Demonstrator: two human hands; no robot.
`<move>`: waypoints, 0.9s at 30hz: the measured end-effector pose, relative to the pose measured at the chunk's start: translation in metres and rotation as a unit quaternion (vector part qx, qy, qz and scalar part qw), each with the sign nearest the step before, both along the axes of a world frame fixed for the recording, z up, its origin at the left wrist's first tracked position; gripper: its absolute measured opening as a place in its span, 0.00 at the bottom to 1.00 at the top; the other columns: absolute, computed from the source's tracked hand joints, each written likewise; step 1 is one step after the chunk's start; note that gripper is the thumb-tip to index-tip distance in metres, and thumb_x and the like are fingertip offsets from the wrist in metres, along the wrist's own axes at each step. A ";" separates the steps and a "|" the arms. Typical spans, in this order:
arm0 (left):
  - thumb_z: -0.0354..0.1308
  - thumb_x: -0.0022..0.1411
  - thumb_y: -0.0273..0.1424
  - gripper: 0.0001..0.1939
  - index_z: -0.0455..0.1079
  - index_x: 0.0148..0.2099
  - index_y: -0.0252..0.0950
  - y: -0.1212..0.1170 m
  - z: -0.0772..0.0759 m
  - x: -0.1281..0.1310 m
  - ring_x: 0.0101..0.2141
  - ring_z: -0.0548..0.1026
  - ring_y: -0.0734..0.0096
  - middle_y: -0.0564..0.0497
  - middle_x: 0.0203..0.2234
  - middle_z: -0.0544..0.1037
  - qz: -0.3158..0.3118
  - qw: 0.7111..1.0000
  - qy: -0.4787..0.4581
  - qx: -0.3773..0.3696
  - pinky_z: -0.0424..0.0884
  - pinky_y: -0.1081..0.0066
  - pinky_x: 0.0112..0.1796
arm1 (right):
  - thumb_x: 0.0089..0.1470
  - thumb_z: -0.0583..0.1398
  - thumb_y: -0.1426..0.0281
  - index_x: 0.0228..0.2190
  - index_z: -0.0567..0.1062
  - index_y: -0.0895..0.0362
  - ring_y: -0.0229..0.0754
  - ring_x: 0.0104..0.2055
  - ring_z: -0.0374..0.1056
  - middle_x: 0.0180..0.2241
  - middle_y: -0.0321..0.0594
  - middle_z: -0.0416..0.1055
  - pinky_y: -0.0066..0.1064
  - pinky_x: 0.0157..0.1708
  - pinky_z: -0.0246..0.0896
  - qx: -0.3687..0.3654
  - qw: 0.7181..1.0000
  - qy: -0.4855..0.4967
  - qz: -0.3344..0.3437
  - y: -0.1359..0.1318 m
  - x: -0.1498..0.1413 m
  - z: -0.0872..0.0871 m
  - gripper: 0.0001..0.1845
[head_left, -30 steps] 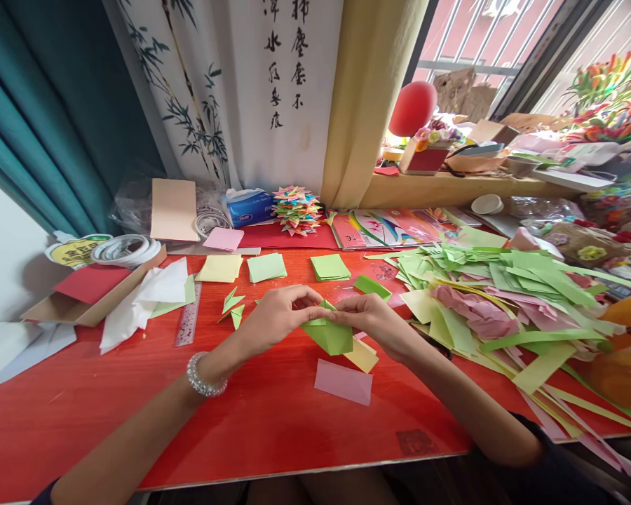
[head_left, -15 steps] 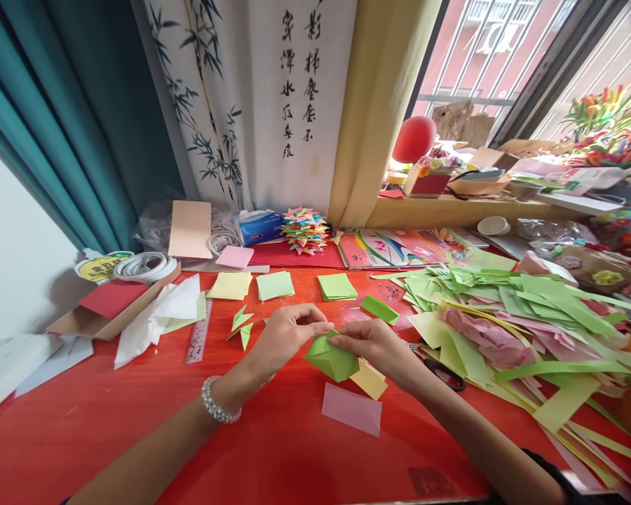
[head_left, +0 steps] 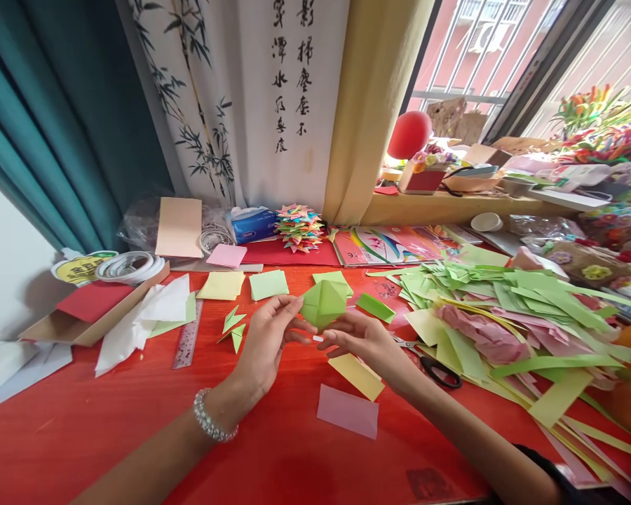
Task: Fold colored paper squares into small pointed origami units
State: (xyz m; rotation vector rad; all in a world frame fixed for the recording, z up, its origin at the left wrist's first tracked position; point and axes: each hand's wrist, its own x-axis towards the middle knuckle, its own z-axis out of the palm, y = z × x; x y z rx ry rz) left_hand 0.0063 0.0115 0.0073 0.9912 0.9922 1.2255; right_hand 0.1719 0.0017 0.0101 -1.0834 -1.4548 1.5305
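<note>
A green folded paper (head_left: 323,303) is held up above the red table with its creased face showing. My left hand (head_left: 270,340) grips it by the left edge between thumb and fingers. At its lower edge, the bent fingers of my right hand (head_left: 365,344) hold it too; their exact grip is partly hidden. Below my hands lie a yellow paper piece (head_left: 358,375) and a pink paper rectangle (head_left: 347,412). Small folded green pieces (head_left: 233,328) rest left of my left hand. A folded green strip (head_left: 375,307) lies beyond my right hand.
Stacks of yellow (head_left: 221,285) and light green squares (head_left: 269,285) line the back. Black-handled scissors (head_left: 440,372) lie right of my right hand, beside a heap of paper strips (head_left: 505,294). On the left are a ruler (head_left: 188,335) and a cardboard tray (head_left: 92,324).
The green paper has been raised and turned, its broad face now pointing up and away. My fingers have shifted from its top edge to its left and lower edges.
</note>
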 end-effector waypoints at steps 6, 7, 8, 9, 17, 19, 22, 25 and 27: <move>0.55 0.55 0.40 0.12 0.62 0.32 0.35 -0.007 -0.003 0.006 0.17 0.63 0.79 0.58 0.13 0.65 -0.045 0.994 0.095 0.015 0.61 0.80 0.17 | 0.50 0.58 0.61 0.26 0.70 0.60 0.36 0.23 0.69 0.21 0.38 0.71 0.28 0.27 0.65 0.039 0.997 0.010 -0.068 0.003 0.007 -0.001 0.14; 0.54 0.55 0.40 0.12 0.62 0.32 0.35 -0.006 -0.002 0.006 0.17 0.64 0.79 0.57 0.14 0.65 -0.062 0.992 0.107 0.015 0.62 0.79 0.18 | 0.50 0.58 0.61 0.26 0.70 0.60 0.36 0.23 0.69 0.20 0.38 0.71 0.28 0.26 0.65 0.045 0.997 0.008 -0.069 0.003 0.009 -0.001 0.14; 0.54 0.55 0.40 0.12 0.63 0.32 0.35 -0.006 -0.002 0.006 0.18 0.64 0.78 0.57 0.15 0.66 -0.082 0.990 0.117 0.015 0.63 0.79 0.18 | 0.49 0.58 0.60 0.25 0.70 0.60 0.36 0.22 0.68 0.20 0.37 0.70 0.27 0.25 0.64 0.051 0.996 0.004 -0.066 0.004 0.010 -0.001 0.14; 0.54 0.56 0.40 0.12 0.64 0.33 0.35 -0.005 -0.002 0.005 0.19 0.65 0.78 0.56 0.16 0.67 -0.101 0.987 0.127 0.016 0.63 0.78 0.19 | 0.49 0.58 0.60 0.25 0.70 0.60 0.36 0.22 0.68 0.19 0.37 0.70 0.27 0.24 0.64 0.055 0.997 -0.004 -0.059 0.004 0.010 -0.002 0.14; 0.56 0.54 0.37 0.12 0.66 0.34 0.32 -0.002 -0.001 0.006 0.21 0.70 0.74 0.52 0.21 0.72 -0.177 0.974 0.142 0.024 0.68 0.73 0.25 | 0.49 0.58 0.60 0.26 0.69 0.59 0.35 0.22 0.64 0.20 0.36 0.67 0.26 0.23 0.60 0.089 0.994 -0.040 -0.058 0.006 0.012 -0.007 0.14; 0.57 0.54 0.36 0.12 0.66 0.36 0.33 -0.002 0.000 0.005 0.24 0.71 0.73 0.51 0.25 0.74 -0.190 0.972 0.137 0.031 0.69 0.73 0.26 | 0.48 0.58 0.60 0.25 0.69 0.59 0.35 0.20 0.63 0.19 0.35 0.66 0.26 0.21 0.58 0.083 0.994 -0.057 -0.048 0.007 0.014 -0.007 0.14; 0.57 0.54 0.36 0.12 0.66 0.38 0.34 -0.001 -0.001 0.005 0.26 0.72 0.73 0.50 0.28 0.74 -0.201 0.969 0.133 0.045 0.68 0.73 0.28 | 0.48 0.59 0.60 0.26 0.69 0.59 0.34 0.19 0.62 0.18 0.35 0.65 0.25 0.20 0.57 0.066 0.995 -0.073 -0.020 0.009 0.016 -0.005 0.14; 0.56 0.54 0.37 0.14 0.66 0.39 0.34 0.001 -0.002 0.004 0.25 0.71 0.73 0.50 0.28 0.74 -0.224 0.963 0.140 0.043 0.68 0.72 0.28 | 0.47 0.59 0.59 0.26 0.70 0.59 0.34 0.19 0.61 0.19 0.34 0.64 0.25 0.20 0.57 0.064 0.996 -0.063 -0.020 0.010 0.016 -0.004 0.14; 0.57 0.53 0.37 0.15 0.66 0.40 0.33 0.001 -0.001 0.003 0.26 0.71 0.72 0.49 0.28 0.74 -0.239 0.959 0.147 0.037 0.68 0.72 0.28 | 0.47 0.59 0.60 0.26 0.70 0.59 0.33 0.19 0.61 0.19 0.34 0.64 0.25 0.19 0.56 0.069 0.995 -0.059 -0.027 0.010 0.015 -0.004 0.14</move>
